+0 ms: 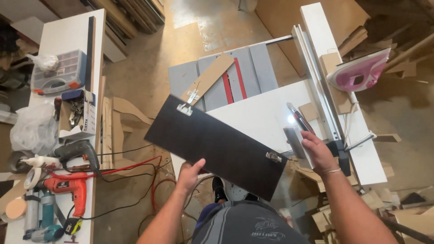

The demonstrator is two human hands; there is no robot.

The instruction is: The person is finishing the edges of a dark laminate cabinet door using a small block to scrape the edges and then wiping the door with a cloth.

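Two work surfaces over a sawdust-coloured workshop floor (pixel 149 72)

The white saw table (pixel 262 122) carries a pink clothes iron (pixel 359 72), a utility knife (pixel 300 118) and a wooden strip (pixel 210 77). The long white bench (pixel 68 34) holds a clear parts organiser (pixel 58 70), an orange drill (pixel 72 187), a teal drill (pixel 43 217) and a plastic bag (pixel 29 126).

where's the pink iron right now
In the head view the pink iron sits at upper right, on the far end of the white saw table, beyond the right hand.

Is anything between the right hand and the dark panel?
Nothing visible. The right hand rests on a grey strip beside the dark panel's right end; the left hand already grips its near edge.
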